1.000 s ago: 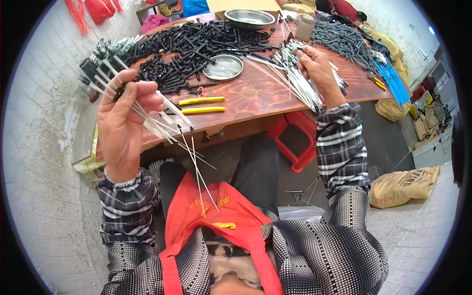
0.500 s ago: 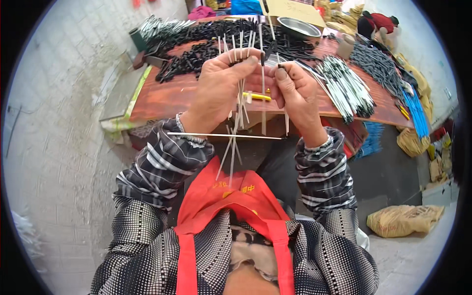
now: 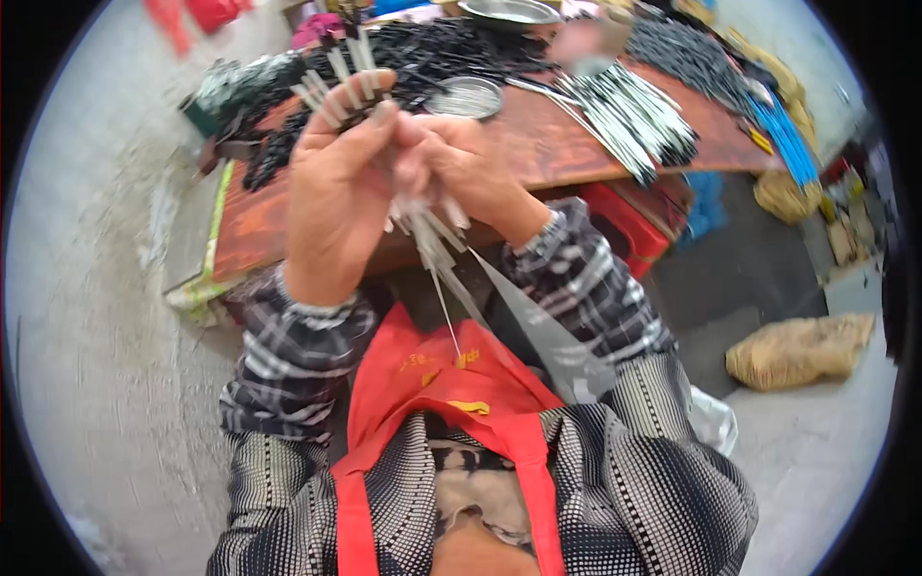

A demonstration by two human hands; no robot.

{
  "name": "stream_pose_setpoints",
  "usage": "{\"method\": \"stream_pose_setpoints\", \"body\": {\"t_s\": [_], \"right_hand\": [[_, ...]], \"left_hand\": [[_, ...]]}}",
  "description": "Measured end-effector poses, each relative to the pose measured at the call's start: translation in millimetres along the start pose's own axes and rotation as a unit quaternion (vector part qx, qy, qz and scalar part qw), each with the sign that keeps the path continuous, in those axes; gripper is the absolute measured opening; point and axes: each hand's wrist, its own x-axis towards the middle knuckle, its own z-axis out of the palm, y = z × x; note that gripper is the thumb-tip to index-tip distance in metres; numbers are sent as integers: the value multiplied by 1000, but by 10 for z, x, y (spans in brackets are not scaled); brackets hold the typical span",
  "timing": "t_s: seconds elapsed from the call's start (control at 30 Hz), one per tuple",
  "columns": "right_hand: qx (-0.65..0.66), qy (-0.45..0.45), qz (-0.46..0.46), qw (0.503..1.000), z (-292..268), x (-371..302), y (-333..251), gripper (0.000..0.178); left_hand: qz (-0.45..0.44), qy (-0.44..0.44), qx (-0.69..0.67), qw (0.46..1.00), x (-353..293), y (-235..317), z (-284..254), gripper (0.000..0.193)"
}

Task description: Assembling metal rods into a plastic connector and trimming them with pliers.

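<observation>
White rods [image 3: 340, 69] fan up out of my left hand [image 3: 336, 187], whose thumb and fingers are pinched round them over the near side of the surface [image 3: 547, 154]. My right hand [image 3: 466, 163] is drawn in just beside it, fingers curled; they are blurred, so I cannot tell whether they are clamped on anything. The lower lengths hang in a loose spread under my hands, one thin rod reaching down over my red apron [image 3: 461, 384].

Slipping seems the likeliest trouble to me: the rods are slim, splayed and held mainly by one pinch, so if my left thumb eased while the right fingers pushed in, some could slide out onto my lap or the floor. Trailing ends could also catch on the apron or my right sleeve [image 3: 605, 293], and a tug there might pull the bunch askew. Too hard a squeeze could perhaps bend one.

Much is hard to make out. My fingers cover the place where the rods come together, so I cannot count them. Dark tips on the tallest run up against the upper edge. A broad translucent streak [image 3: 538, 326] slants from below my hands to the sleeve; whether it is a moving rod or a strip, I cannot tell. Beyond the rod pile [image 3: 629, 120], a pinkish shape [image 3: 581, 43] is too smeared to name.
</observation>
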Motion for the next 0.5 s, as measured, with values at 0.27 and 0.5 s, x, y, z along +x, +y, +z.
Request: {"method": "stream_pose_setpoints", "body": {"t_s": [0.27,0.5], "right_hand": [[-218,-94,26,971,-676,-9,-14,31],[-733,253,165,610,-2444,8,-116,24]], "left_hand": [[-44,-141,35,988,80,146,-358,37],[19,-8,105,994,-209,448,-599,41]]}}
